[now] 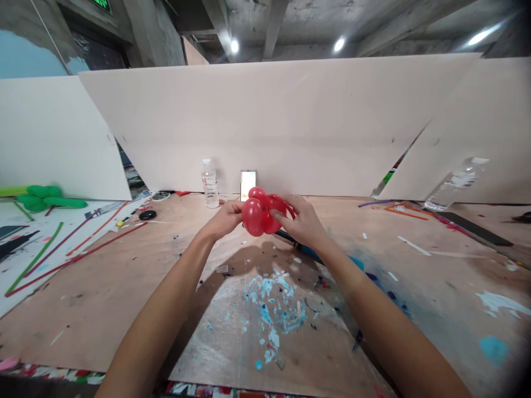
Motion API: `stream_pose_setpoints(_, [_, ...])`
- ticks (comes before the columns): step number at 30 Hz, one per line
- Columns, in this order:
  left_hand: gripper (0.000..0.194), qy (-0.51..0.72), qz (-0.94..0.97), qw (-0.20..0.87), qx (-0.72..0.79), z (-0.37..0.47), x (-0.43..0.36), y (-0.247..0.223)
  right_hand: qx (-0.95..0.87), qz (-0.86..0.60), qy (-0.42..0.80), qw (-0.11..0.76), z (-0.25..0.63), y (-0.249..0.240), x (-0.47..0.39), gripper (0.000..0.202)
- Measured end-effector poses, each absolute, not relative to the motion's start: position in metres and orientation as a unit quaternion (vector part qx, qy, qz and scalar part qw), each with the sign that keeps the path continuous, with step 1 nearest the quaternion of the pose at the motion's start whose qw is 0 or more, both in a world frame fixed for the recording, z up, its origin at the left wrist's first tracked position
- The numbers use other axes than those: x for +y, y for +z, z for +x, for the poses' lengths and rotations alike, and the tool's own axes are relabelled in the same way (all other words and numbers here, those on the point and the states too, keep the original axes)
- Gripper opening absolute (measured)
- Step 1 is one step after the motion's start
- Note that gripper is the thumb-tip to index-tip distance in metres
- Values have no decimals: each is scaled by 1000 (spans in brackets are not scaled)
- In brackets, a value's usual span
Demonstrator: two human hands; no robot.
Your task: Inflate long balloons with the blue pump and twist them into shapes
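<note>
A red balloon (254, 216), twisted into several round bubbles, is held up between my two hands over the middle of the table. My left hand (227, 218) grips its left side, thumb and fingers closed on the edge of a bubble. From the right, my right hand (304, 221) has its thumb against the front of the balloon and its fingers behind it, partly hidden. Just behind the balloon a phone (248, 184) with a bright white screen leans upright; the balloon hides its lower part.
Water bottles stand at the back, one upright (210, 184), another tilted (456, 183). A green twisted balloon (45, 198) and several long uninflated balloons (78, 258) lie at left. White boards (290, 121) wall off the back. Paint flecks mark the wooden tabletop (136, 293).
</note>
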State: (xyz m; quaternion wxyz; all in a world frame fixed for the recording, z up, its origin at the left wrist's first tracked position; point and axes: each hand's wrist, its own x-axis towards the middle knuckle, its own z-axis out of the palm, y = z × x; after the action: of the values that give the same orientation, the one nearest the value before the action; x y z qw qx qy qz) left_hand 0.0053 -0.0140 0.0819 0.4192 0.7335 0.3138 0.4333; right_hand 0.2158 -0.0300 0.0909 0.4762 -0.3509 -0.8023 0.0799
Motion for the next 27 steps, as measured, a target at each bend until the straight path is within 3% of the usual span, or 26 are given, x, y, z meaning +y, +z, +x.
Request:
stream_pose_setpoints(8, [16, 431, 753, 363, 341, 13, -17, 80, -827, -324, 54, 456, 213, 88, -30, 31])
stream_pose_setpoints(19, [12, 444, 724, 329, 413, 11, -17, 81, -832, -365, 73, 411, 206, 85, -37, 31])
stream_pose_setpoints(27, [16, 431, 755, 279, 408, 9, -16, 81, -821, -409, 23, 398, 208, 81, -30, 24])
